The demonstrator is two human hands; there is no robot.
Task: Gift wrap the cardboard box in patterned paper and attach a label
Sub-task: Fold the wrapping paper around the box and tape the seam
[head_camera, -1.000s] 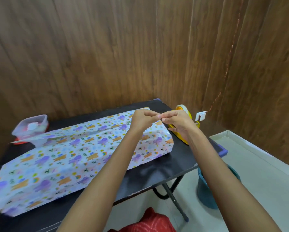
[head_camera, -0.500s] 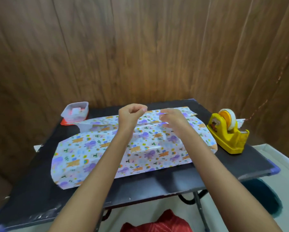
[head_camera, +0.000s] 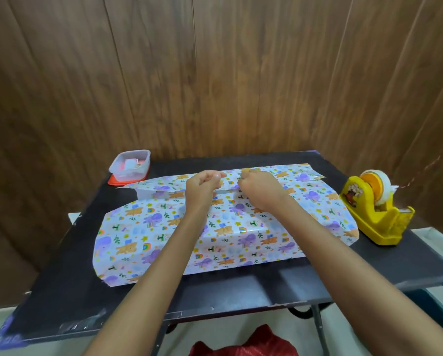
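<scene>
Patterned wrapping paper (head_camera: 148,235) with purple and orange animals covers a long shape on the black table (head_camera: 215,289); the cardboard box under it is hidden. The paper's far flap (head_camera: 287,173) stands up along the top seam. My left hand (head_camera: 202,186) and my right hand (head_camera: 259,191) hover close together over that seam, near the middle of the parcel. Both have thumb and fingertips pinched, with a short strip of clear tape (head_camera: 231,179) faintly visible between them. No label is visible on the paper.
A yellow tape dispenser (head_camera: 374,214) stands at the table's right side. A clear plastic container (head_camera: 129,165) on a red lid sits at the back left. Wooden walls close in behind and on both sides. A teal bucket (head_camera: 441,312) stands on the floor below right.
Both hands came away from the tape dispenser and moved left to the middle of the parcel's top seam, fingers still pinched. The view swung left, so the dispenser now lies to the right.
</scene>
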